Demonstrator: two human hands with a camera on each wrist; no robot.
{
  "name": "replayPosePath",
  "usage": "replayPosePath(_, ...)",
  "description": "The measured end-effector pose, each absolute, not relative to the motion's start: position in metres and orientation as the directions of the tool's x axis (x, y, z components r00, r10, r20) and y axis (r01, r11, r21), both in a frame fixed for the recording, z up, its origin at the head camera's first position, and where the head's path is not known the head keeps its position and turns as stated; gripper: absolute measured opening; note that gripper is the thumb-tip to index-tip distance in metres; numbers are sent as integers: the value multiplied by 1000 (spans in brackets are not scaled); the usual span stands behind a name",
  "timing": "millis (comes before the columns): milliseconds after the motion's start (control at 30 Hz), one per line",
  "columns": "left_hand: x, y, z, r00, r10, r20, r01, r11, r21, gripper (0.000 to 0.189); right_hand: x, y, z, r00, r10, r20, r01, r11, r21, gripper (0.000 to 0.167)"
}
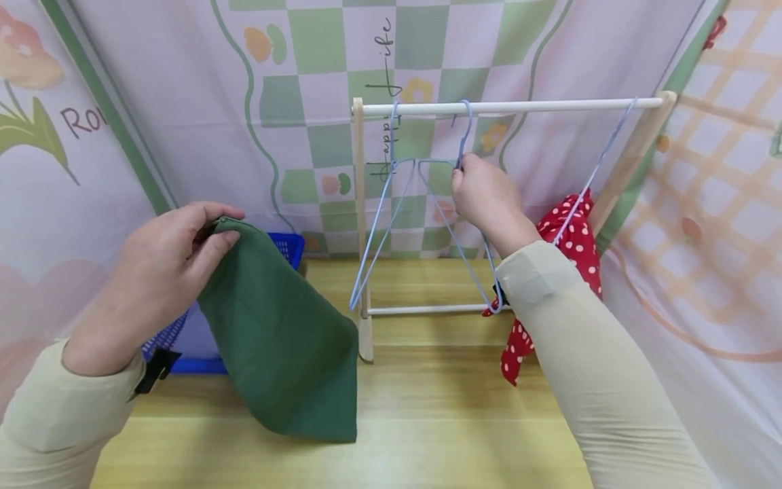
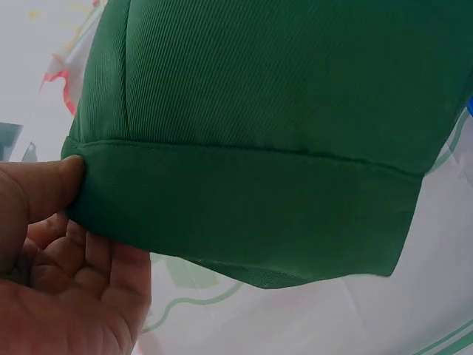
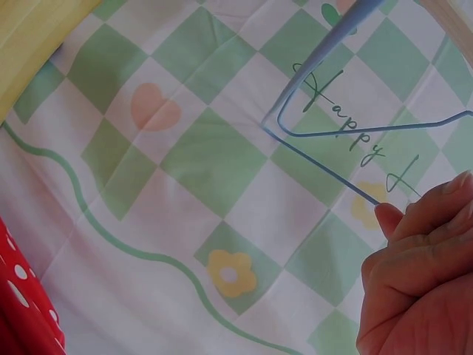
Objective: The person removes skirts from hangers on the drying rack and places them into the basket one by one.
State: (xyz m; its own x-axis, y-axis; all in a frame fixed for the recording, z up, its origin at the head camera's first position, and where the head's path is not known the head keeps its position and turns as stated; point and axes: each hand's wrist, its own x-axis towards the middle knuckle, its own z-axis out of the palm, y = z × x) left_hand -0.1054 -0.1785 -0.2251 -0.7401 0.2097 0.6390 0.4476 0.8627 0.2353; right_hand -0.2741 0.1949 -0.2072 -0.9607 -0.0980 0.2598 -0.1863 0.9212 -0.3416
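Note:
A piece of green cloth hangs from my left hand, which pinches its upper corner between thumb and fingers. In the left wrist view a stitched hem band runs along the cloth's edge by the thumb. My right hand grips a light blue wire hanger just below its hook. That hook is at the white rail of a small rack. Left of it, a second blue hanger hangs from the same rail with nothing on it.
A red cloth with white dots hangs on a third hanger at the rack's right end. Behind the green cloth stands a blue plastic basket on the wooden table. Printed curtains enclose the back and sides.

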Motion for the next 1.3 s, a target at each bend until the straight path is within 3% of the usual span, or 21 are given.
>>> replayPosePath(200, -110, -179, -223, -642, 246, 726, 532, 825, 191, 21, -274, 195, -207, -962, -99, 256, -187, 919, -346, 38)
replayPosePath(467, -111, -175, -226, -675, 185, 714, 484, 842, 240, 23, -274, 195, -208, -960, -101, 263, -192, 918, -348, 38)
replayPosePath(967, -123, -175, -239, -532, 191, 825, 459, 884, 92, 25, -275, 195, -208, -962, -108, 250, -194, 917, -350, 40)
replayPosePath(1167, -123, -176, -231, -558, 188, 808, 459, 881, 112, 30, -276, 195, -209, -961, -104, 255, -193, 914, -356, 40)
replayPosePath(1300, -120, -179, -223, -635, 140, 759, 441, 873, 208, 40, -276, 196, -209, -959, -106, 264, -198, 914, -354, 40)
